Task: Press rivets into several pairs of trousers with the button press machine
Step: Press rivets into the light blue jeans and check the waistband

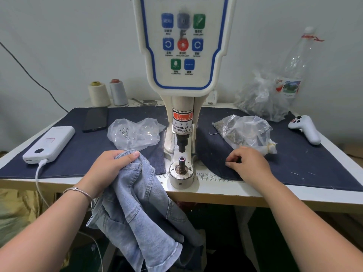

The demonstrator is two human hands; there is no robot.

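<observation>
Now: rivet pick-up, trousers waiting beside the press.
Head view: left hand (110, 165) grips the light denim trousers (141, 209) by a bunched edge, just left of the lower die (181, 160); most of the cloth hangs off the table (216, 190). Right hand (247, 162), fingers curled with tips on the dark cloth mat (294, 160), seems to pinch something tiny; cannot confirm. Advice: seat rivet square on die, spread denim flat, keep fingers out from under the punch (182, 143).

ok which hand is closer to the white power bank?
Left. The left hand grips the jeans a short way right of the power bank. The right hand is beyond the press's lower die, on the dark cloth.
</observation>
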